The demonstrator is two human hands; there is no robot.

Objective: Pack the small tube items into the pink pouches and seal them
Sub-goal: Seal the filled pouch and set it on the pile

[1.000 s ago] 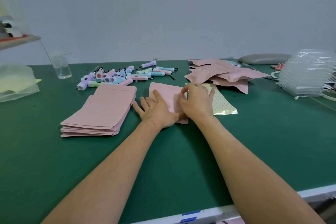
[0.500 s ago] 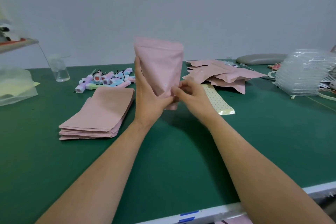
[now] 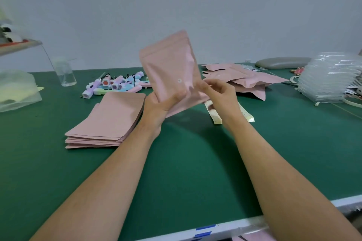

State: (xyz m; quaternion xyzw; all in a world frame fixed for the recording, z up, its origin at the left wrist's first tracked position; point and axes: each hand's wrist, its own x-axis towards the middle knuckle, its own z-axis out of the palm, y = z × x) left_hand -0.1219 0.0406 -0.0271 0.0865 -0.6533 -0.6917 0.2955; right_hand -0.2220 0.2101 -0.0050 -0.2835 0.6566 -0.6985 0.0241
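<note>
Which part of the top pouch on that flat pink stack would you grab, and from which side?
Probably its right edge, coming from the right with a thumb-and-finger pinch. The stack lies flat on the green table, so only edges offer a hold, and that edge lies nearest the left hand, which holds another pouch.

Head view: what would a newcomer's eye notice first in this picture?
A flat matte pink pouch is held up at the centre, gripped at its lower end by the left hand and pinched by the right hand. Left of it on the green table lies a neat stack of flat pink pouches, with pastel tube items heaped behind.
</note>
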